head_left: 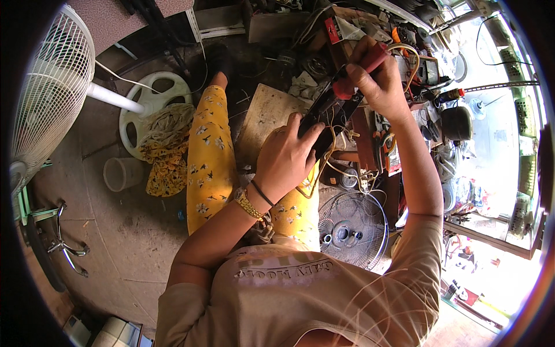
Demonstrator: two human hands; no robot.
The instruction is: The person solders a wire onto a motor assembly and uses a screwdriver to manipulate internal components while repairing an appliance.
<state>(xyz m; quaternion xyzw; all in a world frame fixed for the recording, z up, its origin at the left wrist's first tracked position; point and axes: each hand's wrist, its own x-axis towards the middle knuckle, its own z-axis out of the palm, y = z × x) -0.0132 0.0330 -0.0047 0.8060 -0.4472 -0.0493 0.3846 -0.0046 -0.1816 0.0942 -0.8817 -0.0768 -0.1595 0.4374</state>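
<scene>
My left hand point(287, 159) grips a dark, flat, elongated casing point(313, 120) over my lap, its fingers bent across the near end. A thin beige wire loops beside the casing. My right hand point(378, 84) is closed around the red handle of a soldering iron point(377, 56), held above the far end of the casing. A pale cord point(417, 61) curves away near the handle's end. The iron's tip is hard to make out against the dark casing.
A cluttered bench with tools and wires lies to the right, with orange-handled pliers point(378, 141). A fan grille point(354, 228) rests beside my right leg. On the left stand a white pedestal fan point(55, 87) and a plastic tub point(122, 174). A wooden board point(267, 113) lies ahead.
</scene>
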